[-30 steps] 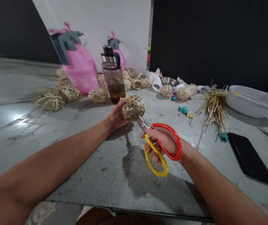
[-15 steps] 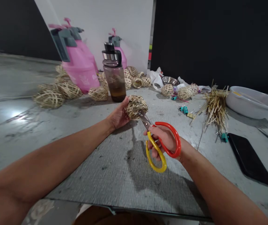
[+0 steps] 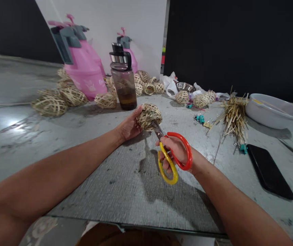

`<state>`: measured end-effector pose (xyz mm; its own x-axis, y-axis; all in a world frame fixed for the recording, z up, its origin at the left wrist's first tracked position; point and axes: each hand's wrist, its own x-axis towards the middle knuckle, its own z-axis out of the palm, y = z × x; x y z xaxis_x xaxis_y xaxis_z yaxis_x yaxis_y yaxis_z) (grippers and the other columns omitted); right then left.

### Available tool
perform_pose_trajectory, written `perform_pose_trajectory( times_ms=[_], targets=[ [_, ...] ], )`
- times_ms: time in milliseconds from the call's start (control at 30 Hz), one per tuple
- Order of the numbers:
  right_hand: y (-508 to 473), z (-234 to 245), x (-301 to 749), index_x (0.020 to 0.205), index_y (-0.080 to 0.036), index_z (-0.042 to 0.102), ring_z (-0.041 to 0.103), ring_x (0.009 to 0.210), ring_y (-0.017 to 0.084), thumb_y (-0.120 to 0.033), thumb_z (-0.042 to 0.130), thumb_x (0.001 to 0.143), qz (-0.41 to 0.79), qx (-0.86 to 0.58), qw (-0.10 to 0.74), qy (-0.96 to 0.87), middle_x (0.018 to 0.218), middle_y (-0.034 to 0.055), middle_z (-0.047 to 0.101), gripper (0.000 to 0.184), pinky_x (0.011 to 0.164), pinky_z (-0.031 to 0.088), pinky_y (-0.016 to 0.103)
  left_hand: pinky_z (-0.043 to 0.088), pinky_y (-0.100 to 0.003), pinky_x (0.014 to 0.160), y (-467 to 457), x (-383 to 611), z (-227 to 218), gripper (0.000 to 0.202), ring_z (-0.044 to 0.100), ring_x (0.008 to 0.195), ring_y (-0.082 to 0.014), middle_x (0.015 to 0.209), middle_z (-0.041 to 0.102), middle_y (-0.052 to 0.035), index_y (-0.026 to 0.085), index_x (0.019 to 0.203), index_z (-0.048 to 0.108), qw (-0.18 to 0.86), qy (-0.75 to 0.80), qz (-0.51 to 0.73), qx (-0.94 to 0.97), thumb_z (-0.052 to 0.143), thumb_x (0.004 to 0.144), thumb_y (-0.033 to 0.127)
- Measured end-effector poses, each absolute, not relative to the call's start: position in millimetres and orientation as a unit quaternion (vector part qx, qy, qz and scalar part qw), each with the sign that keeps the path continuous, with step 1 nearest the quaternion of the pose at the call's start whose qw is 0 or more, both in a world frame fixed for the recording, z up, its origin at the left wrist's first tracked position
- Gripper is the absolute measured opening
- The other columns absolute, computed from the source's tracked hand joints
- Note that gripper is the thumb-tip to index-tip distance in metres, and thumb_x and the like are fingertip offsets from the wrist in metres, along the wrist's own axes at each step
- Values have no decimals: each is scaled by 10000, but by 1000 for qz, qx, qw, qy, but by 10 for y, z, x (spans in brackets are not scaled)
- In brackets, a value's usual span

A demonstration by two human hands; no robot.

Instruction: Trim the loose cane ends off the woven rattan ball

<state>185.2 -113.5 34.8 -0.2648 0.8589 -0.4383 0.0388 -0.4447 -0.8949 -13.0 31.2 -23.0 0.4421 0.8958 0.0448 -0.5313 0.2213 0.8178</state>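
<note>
My left hand (image 3: 131,125) grips a small woven bamboo ball (image 3: 149,117) from its left side, a little above the grey table (image 3: 120,191). In my right hand (image 3: 175,150) is a pair of scissors (image 3: 157,130) with one red and one yellow handle loop. Their blades point up and left, and the tips are at the front of the woven ball; whether they are inside the weave is hidden. The scissor handles stand close together. Fingers of my left hand behind the ball are out of sight.
Pink spray bottles (image 3: 86,68), a tinted drink bottle (image 3: 124,85) and several woven balls (image 3: 50,104) stand at the back. To the right are a bundle of bamboo strips (image 3: 234,112), binder clips (image 3: 200,119), a white basin (image 3: 271,112) and a black phone (image 3: 269,171).
The scissor handles have come closer together, and my right hand has shifted slightly left. My left hand still holds the woven ball. The whole view has shifted a little.
</note>
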Motion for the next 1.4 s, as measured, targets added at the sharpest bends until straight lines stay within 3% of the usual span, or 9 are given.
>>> perform_pose_trajectory(
  times_ms=[100, 233, 467, 667, 933, 1133, 1233, 1400],
  targets=[
    [-1147, 427, 1805, 1214, -171, 596, 578, 384, 121, -365, 396, 1116, 671, -536, 294, -419, 610, -43, 617, 295, 377, 486, 209, 622, -350, 984, 338, -129, -265, 384, 784, 1091, -246, 1116, 844, -51, 238, 1163, 799, 762, 202, 468, 399, 725, 959, 556],
    [-1149, 496, 1775, 1125, -172, 602, 568, 381, 122, -299, 410, 1100, 665, -554, 277, -418, 576, -50, 591, 232, 368, 463, 205, 624, -357, 986, 323, -143, -249, 384, 789, 1063, -245, 1097, 847, -50, 228, 1194, 792, 778, 205, 459, 379, 739, 956, 525],
    [-1151, 406, 1855, 1121, -184, 637, 577, 391, 117, -483, 556, 1046, 662, -512, 328, -438, 618, -41, 633, 318, 379, 488, 211, 639, -310, 890, 242, -112, -78, 311, 796, 910, -202, 1034, 847, -62, 166, 1158, 786, 783, 239, 476, 323, 654, 1029, 417],
    [-1150, 438, 1889, 1096, -181, 649, 590, 386, 122, -498, 578, 1029, 673, -501, 308, -448, 619, -35, 646, 331, 347, 464, 211, 653, -306, 787, 288, -130, -80, 383, 800, 883, -213, 1002, 844, -72, 177, 1198, 776, 787, 236, 474, 317, 606, 1049, 486],
    [-1215, 572, 1897, 1165, -203, 631, 583, 378, 116, -551, 664, 965, 683, -459, 296, -485, 641, -63, 629, 402, 350, 468, 220, 676, -384, 803, 322, -195, -46, 517, 808, 941, -270, 1036, 837, -111, 152, 1243, 752, 799, 226, 467, 304, 557, 1040, 586],
    [-1239, 541, 1920, 1194, -189, 624, 584, 401, 111, -570, 610, 976, 655, -427, 311, -540, 665, -44, 650, 440, 378, 464, 220, 681, -404, 808, 278, -195, 12, 582, 804, 933, -275, 1042, 834, -129, 127, 1206, 752, 798, 223, 483, 281, 460, 1073, 612],
    [-1263, 513, 1924, 1167, -192, 623, 569, 400, 93, -603, 588, 987, 630, -417, 324, -569, 696, -48, 643, 450, 387, 452, 212, 686, -404, 812, 275, -199, 29, 541, 800, 869, -252, 967, 837, -92, 135, 1140, 766, 794, 213, 512, 251, 469, 1079, 583],
    [-1310, 557, 1945, 1179, -194, 645, 539, 412, 75, -552, 629, 996, 593, -399, 292, -636, 709, -58, 609, 402, 411, 440, 209, 688, -373, 783, 320, -232, 24, 573, 808, 854, -257, 912, 834, -96, 141, 1072, 766, 780, 183, 562, 207, 456, 1066, 623]
  ],
)
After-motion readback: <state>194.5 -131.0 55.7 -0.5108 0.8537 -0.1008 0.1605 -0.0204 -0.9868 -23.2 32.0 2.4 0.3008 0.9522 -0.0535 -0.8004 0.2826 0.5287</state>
